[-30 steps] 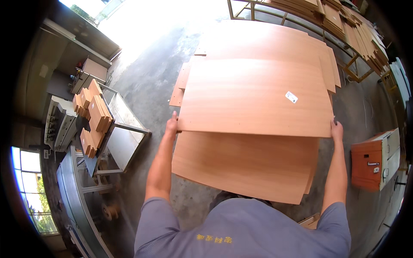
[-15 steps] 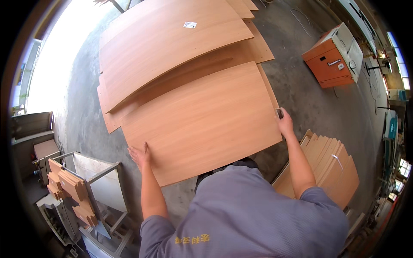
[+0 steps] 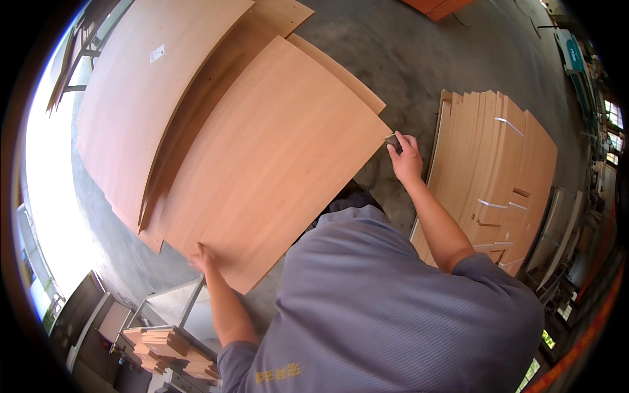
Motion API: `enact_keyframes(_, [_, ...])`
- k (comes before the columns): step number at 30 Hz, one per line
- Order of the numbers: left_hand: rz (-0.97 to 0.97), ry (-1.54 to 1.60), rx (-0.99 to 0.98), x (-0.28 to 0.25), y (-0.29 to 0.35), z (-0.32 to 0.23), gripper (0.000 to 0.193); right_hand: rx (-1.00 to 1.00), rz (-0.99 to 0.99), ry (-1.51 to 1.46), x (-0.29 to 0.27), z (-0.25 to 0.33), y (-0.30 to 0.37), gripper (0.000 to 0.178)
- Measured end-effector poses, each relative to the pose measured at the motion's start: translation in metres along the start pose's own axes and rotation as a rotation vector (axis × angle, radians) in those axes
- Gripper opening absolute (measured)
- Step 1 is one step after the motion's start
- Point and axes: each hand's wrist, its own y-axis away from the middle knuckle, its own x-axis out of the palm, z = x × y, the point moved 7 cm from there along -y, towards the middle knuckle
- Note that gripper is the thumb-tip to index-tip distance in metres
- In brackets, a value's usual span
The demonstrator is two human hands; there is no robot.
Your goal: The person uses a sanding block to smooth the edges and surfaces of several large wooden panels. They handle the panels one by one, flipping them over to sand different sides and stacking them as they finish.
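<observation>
A flat wood-grain panel (image 3: pixel 275 164) lies in front of me, on top of other boards. My left hand (image 3: pixel 203 258) grips its left edge, the thumb over the top face and the fingers partly hidden at the edge. At the near right corner of the panel, my right hand (image 3: pixel 407 158) pinches a small dark block (image 3: pixel 393 141) between thumb and fingers. The block touches or nearly touches the corner; I cannot tell which. Beyond the panel lies a stack of larger boards (image 3: pixel 151 98), the uppermost carrying a white label (image 3: pixel 157 54).
A tall stack of strapped wooden boards (image 3: pixel 485 164) stands close to my right arm. At the lower left is a metal-framed cart (image 3: pixel 191 298) with small wooden pieces (image 3: pixel 167 342). An orange cabinet (image 3: pixel 436 6) shows at the far edge of the concrete floor (image 3: pixel 367 59).
The view has swung to the right, so the boards appear turned. My right hand has slid along the panel's right edge to its near corner, the dark block still in it.
</observation>
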Motion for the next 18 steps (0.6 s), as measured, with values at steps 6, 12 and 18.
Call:
enact_keyframes(6, [0.059,-0.164,0.111,-0.005,0.038,-0.116,0.101,-0.008,-0.001,0.049,-0.004,0.001,-0.003,0.046])
enact_keyframes(12, [-0.01,-0.108,0.083,0.01,0.046,-0.169,0.107,-0.051,0.115,0.075,0.004,0.023,-0.032,0.045])
enact_keyframes(18, [-0.104,-0.064,0.014,0.017,0.073,-0.21,0.095,-0.174,0.207,0.091,0.026,0.098,-0.093,0.043])
